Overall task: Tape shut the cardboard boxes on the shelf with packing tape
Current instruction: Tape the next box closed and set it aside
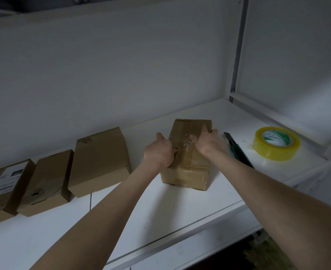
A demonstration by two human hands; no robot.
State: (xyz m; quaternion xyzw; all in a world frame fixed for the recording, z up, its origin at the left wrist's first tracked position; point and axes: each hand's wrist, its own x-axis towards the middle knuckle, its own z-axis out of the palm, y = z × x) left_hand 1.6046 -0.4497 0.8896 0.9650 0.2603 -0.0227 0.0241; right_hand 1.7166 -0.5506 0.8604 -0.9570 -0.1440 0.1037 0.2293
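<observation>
Dim, bluish and soft; light falls from the right, leaving glare on the white shelf [209, 114]; wide-angle bending at edges.

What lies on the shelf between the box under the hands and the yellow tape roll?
A utility knife with a green handle lies there on the white shelf, between box and tape roll; the head view shows it.

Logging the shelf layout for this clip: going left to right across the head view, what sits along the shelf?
Labelled box → box with a dark torn patch → larger plain box → taped box, with left hand and right hand on it → green utility knife → yellow tape roll.
</observation>
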